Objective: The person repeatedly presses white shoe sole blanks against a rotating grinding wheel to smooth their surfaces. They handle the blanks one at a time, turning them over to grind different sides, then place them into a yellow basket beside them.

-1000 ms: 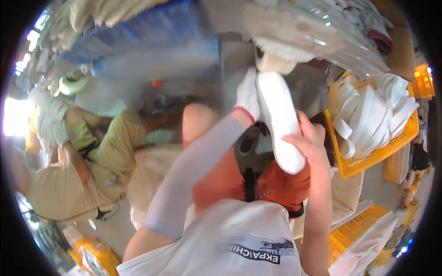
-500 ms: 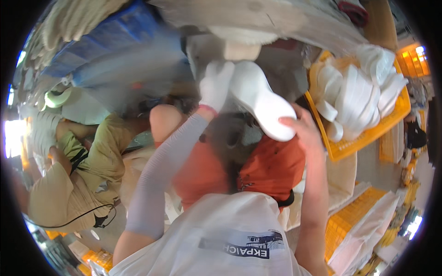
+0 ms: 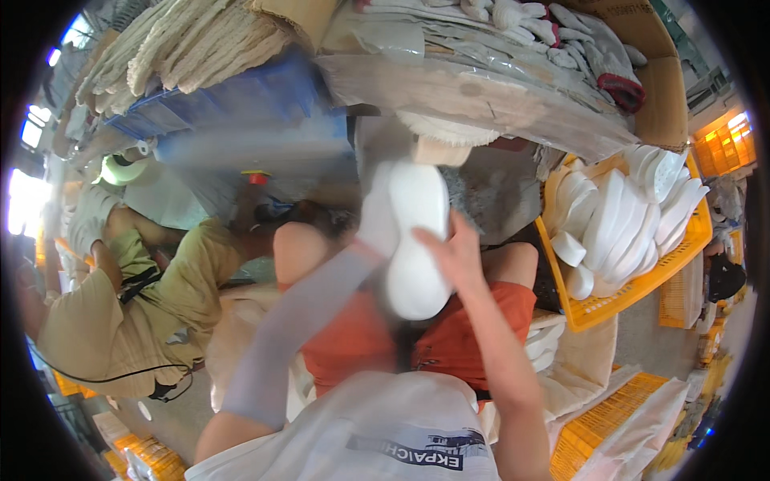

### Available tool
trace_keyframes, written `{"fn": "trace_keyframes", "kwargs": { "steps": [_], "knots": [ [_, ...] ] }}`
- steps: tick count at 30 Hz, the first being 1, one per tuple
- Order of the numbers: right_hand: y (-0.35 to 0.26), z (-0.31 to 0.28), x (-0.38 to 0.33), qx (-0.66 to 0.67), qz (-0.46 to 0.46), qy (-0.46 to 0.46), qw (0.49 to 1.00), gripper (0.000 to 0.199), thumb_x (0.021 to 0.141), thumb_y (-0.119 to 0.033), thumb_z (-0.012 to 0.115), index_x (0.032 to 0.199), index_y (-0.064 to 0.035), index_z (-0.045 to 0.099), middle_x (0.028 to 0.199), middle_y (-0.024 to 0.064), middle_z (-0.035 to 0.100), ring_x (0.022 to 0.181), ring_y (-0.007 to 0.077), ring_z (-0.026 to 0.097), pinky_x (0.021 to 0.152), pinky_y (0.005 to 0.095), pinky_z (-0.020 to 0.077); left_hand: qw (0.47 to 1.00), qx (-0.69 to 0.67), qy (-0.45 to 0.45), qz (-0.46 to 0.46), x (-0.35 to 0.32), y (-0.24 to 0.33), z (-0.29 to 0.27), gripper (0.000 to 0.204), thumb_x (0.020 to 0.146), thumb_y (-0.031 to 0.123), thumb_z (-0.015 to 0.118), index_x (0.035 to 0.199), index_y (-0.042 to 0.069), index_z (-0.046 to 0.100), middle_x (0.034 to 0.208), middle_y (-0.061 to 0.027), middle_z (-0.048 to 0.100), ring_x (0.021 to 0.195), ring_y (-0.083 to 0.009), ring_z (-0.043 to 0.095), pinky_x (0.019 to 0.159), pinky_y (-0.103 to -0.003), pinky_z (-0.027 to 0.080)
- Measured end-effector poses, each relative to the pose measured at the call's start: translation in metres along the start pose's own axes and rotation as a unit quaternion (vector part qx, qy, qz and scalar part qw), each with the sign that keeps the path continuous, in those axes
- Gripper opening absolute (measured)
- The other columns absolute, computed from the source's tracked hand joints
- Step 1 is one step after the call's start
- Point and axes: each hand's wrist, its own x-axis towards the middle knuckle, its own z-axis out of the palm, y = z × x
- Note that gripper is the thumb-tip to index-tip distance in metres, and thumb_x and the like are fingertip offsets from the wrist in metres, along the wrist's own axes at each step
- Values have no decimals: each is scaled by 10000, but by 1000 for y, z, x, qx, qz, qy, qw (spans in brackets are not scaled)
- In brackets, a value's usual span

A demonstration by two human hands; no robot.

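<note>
A white, smooth shoe sole (image 3: 419, 248) is held lengthwise above my lap, between both hands. My left hand (image 3: 379, 200), in a white glove, grips its left edge near the far end; motion blur softens the glove, and its fingers are partly hidden. My right hand (image 3: 457, 255), bare, holds the right edge, the thumb lying on top of the sole. Just past the sole's far end sits a pale block (image 3: 440, 151) beneath a fuzzy white round wheel (image 3: 449, 130). The sole and block look very close; I cannot tell whether they touch.
A yellow crate (image 3: 618, 307) full of white soles (image 3: 618, 224) stands at right. Worn gloves (image 3: 525, 24) lie on the bench ahead, beside a cardboard box (image 3: 664, 88). A blue bin (image 3: 233, 100) is at far left. Another person (image 3: 120, 321) sits to my left.
The sole has swung from slanting to the right to nearly straight toward me. My right hand has moved left with it. The view has shifted, showing more of the bench.
</note>
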Motion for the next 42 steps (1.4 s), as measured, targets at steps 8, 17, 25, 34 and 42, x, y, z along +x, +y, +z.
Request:
{"fn": "trace_keyframes", "kwargs": {
  "steps": [8,17,25,34,42],
  "knots": [
    [7,-9,-38,-11,-176,79,981,505,884,-204,830,1242,84,620,1111,171,742,954,202,718,823,329,581,999,-24,13,-44,-5,-16,2,457,1102,433,491,1351,72,618,1266,-68,686,1148,-198,644,1008,-360,521],
    [-20,-145,-82,-81,-89,-88,989,617,844,-276,853,1334,25,629,1183,119,712,1118,190,645,1011,363,495,989,28,-108,-101,7,-46,4,486,1072,442,555,1294,19,643,1188,-142,710,1112,-236,679,992,-375,546],
    [140,-385,-45,-243,-108,538,800,701,840,-300,846,1370,60,562,1160,223,725,1081,343,704,949,397,561,924,291,-105,-226,-15,-111,92,338,1036,339,621,1141,21,667,973,-119,711,837,-224,714,749,-355,600],
    [78,-422,-65,-213,-16,412,886,425,789,-291,852,968,43,659,843,158,714,734,206,651,674,352,519,882,430,-191,-8,17,-251,271,598,1019,374,657,1433,-43,549,1326,-136,653,1217,-189,620,1065,-334,478],
    [93,-382,-94,-220,-142,379,888,311,885,-213,765,931,13,556,735,187,605,672,246,638,615,395,467,910,189,-216,-301,37,-290,282,915,898,580,734,1570,70,382,1462,-138,550,1280,-286,606,944,-531,576]
  ]
}}
